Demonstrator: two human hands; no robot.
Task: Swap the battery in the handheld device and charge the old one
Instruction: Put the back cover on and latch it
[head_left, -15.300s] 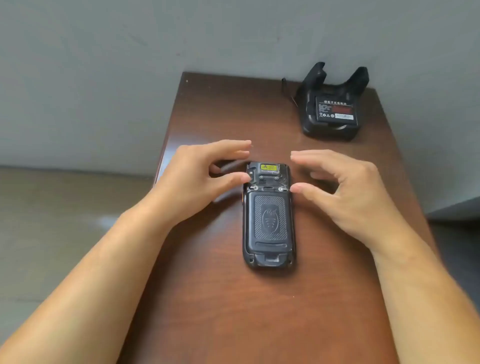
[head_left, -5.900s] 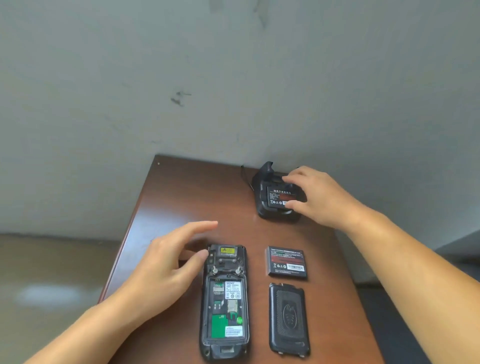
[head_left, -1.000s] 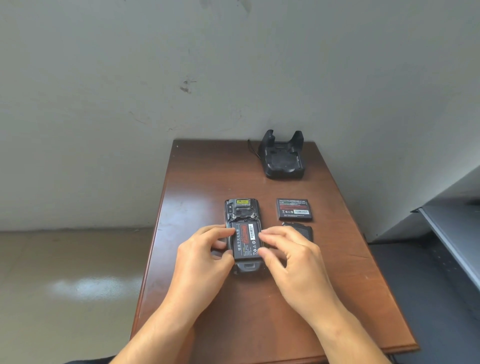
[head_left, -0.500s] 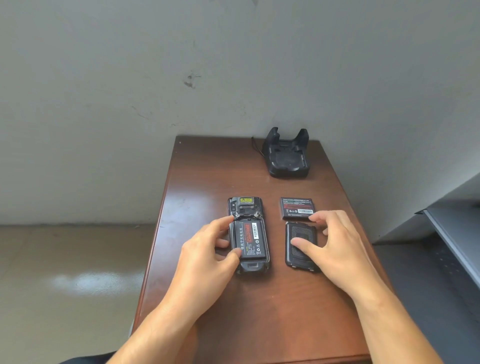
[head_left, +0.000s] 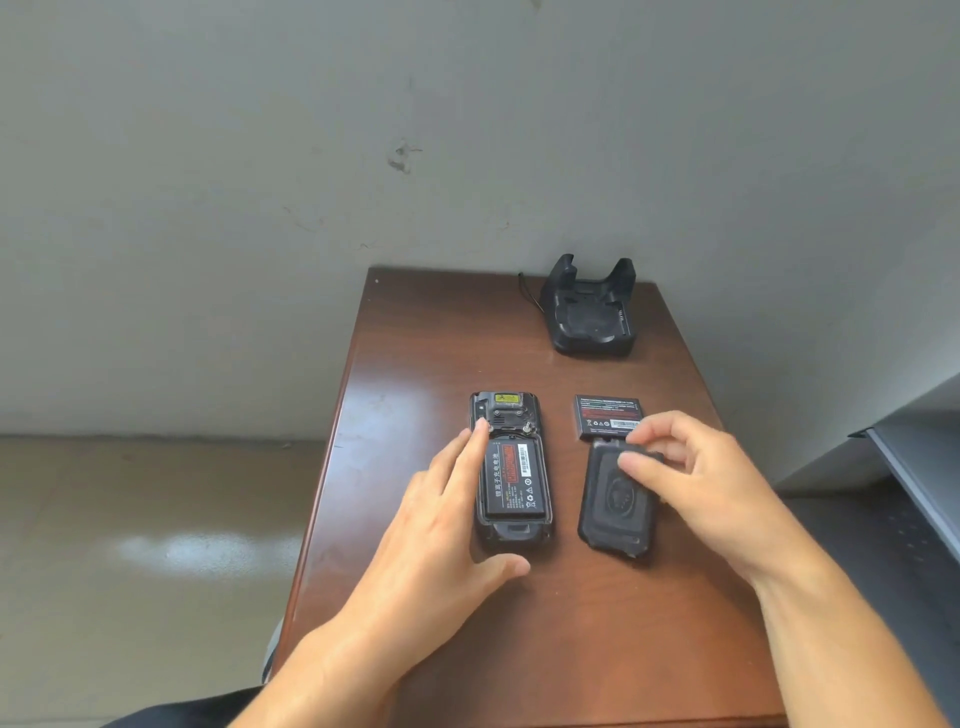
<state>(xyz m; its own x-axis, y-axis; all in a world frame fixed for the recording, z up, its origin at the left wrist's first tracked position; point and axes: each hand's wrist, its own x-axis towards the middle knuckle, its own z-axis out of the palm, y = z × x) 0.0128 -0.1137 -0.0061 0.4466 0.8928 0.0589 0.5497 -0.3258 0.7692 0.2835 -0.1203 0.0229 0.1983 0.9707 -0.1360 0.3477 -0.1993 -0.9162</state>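
The black handheld device (head_left: 506, 415) lies face down on the brown table (head_left: 519, 623), its back open with a battery (head_left: 514, 480) seated in the bay. My left hand (head_left: 441, 525) rests along the device's left side, fingers spread, thumb below its bottom end. To the right lies the black back cover (head_left: 615, 512); my right hand (head_left: 691, 478) pinches its upper end, which looks slightly lifted. A second battery (head_left: 605, 413) lies flat just beyond the cover. The black charging cradle (head_left: 592, 317) stands empty at the table's far right corner.
A grey wall rises right behind the table. A cable (head_left: 527, 291) runs from the cradle's left side. A grey shelf edge (head_left: 914, 467) juts in at the right. Tiled floor (head_left: 156, 545) lies to the left, below the table edge.
My right hand has closed its fingers on the top end of the back cover. My left hand has shifted from gripping the device to lying flat along its left side.
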